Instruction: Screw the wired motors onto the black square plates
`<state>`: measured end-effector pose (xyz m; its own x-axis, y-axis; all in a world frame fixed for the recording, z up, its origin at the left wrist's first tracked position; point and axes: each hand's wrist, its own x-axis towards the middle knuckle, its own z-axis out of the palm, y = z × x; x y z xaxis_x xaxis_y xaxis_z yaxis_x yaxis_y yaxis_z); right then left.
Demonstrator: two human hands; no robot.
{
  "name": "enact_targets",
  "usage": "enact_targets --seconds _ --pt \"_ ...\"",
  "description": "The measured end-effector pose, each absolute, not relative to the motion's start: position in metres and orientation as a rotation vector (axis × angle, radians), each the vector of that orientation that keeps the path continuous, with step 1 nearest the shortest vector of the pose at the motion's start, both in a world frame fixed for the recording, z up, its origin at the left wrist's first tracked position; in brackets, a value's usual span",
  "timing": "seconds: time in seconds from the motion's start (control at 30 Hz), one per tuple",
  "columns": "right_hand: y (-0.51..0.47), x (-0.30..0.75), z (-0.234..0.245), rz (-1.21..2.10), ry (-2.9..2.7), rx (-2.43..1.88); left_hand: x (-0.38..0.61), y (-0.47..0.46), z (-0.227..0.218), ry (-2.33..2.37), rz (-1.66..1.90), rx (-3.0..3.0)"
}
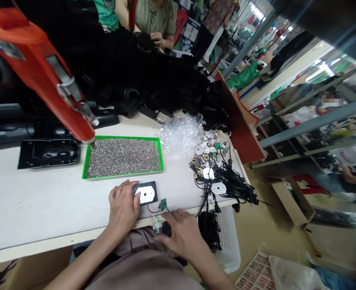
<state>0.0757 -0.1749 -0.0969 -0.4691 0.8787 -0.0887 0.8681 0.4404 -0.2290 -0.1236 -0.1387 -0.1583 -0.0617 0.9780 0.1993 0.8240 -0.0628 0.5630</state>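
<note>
My left hand [123,205] grips the left end of a black rectangular block [155,192] on the table's front edge, its thumb against the pale metal plate [145,194] on top. Thin red wires [150,211] run from the block to a small green circuit board [163,204] and down to a small white and metallic part [158,225]. My right hand [184,233] is curled at that wired part, with thumb and forefinger on either side; its grip is partly hidden. The circuit board lies just beyond the right fingertips.
A green tray [123,176] of small metal screws lies ahead. Over its left end hangs an orange electric screwdriver [45,76]. Left is a black casing [48,154]; right are clear plastic bags [182,131] and black cables [232,181]. A co-worker [153,20] sits opposite.
</note>
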Motion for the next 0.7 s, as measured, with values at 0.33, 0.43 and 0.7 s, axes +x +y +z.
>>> enact_targets --seconds 0.33,0.43,0.7 --pt "-0.186 0.077 -0.1 0.272 -2.45 -1.557 -0.122 -0.14 -0.159 1.936 0.794 1.965" --pt "-0.152 0.074 -0.087 0.171 -2.515 -1.447 -0.121 -0.14 -0.158 1.955 0.763 1.967" --pt "-0.104 0.039 -0.068 0.032 -2.959 -1.136 -0.119 -0.142 -0.158 1.953 0.889 1.882"
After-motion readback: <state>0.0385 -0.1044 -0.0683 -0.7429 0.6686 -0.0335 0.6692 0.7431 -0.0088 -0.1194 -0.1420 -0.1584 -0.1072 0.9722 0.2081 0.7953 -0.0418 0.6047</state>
